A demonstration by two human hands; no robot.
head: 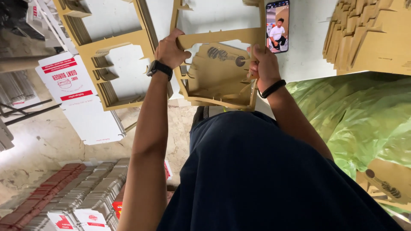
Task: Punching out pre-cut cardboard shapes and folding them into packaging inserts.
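Observation:
My left hand [170,49] grips the upper left edge of a brown die-cut cardboard sheet [218,70]. My right hand [264,64] holds the same sheet at its right side, thumb pressed on the cardboard. The sheet has cut-out windows and a dark round print near its middle, and part of it is bent forward. A dark watch sits on my left wrist and a black band on my right wrist. The sheet rests over a white tabletop [308,51].
A smartphone [277,25] lies on the table with a video playing. More die-cut frames [107,55] lie to the left, and a stack of brown cardboard [368,34] to the right. A green plastic bag [355,115] sits at right. White flat boxes [72,90] and bundles [72,192] lie below.

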